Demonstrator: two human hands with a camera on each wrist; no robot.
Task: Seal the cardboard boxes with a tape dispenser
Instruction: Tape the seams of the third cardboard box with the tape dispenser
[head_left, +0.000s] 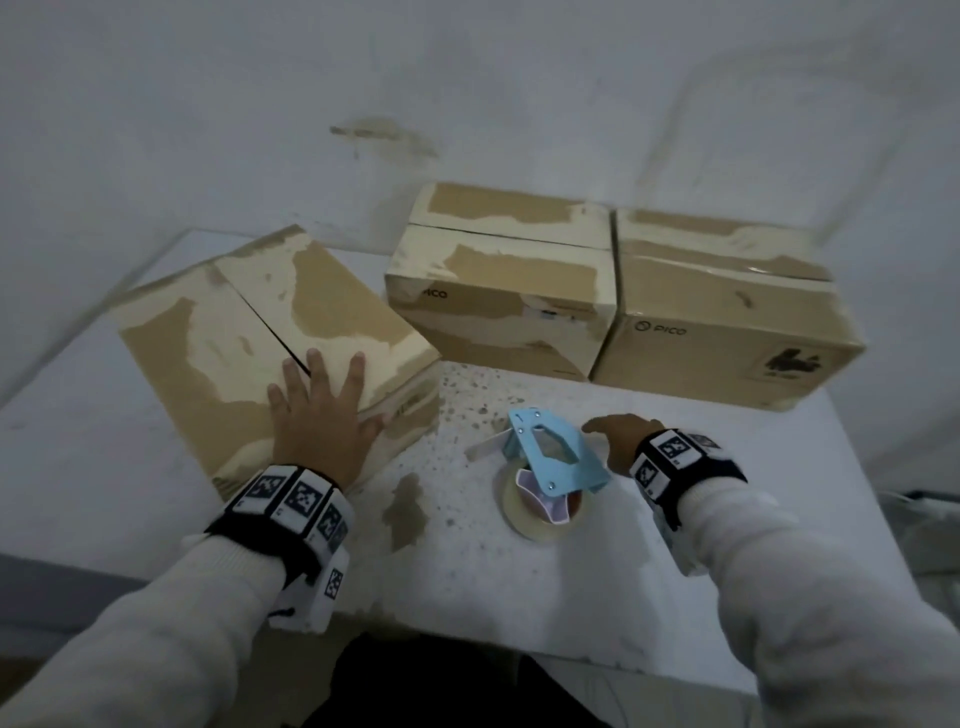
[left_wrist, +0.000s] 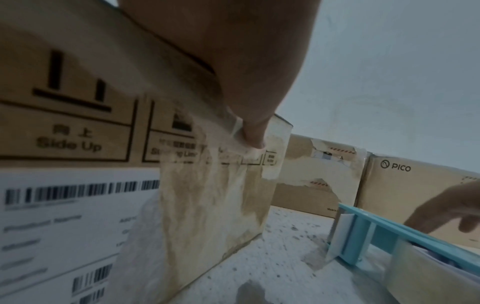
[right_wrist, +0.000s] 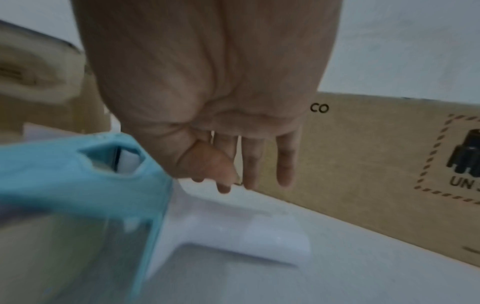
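A brown cardboard box (head_left: 249, 332) lies at the table's left, its top flaps closed along a dark seam. My left hand (head_left: 319, 415) rests flat on its near corner with fingers spread; the thumb hangs over the box's side (left_wrist: 205, 205). A light-blue tape dispenser (head_left: 550, 457) with a clear tape roll lies on its side in front of me. My right hand (head_left: 618, 441) hovers just right of the dispenser, fingers straight and holding nothing; in the right wrist view the hand (right_wrist: 246, 160) hangs above the dispenser's white handle (right_wrist: 259, 236).
Two more cardboard boxes stand side by side at the back of the white table (head_left: 519, 587): the middle box (head_left: 498, 291) and the right box (head_left: 727, 322) with shiny tape across its top. The table's front edge is near my body. A white wall rises behind.
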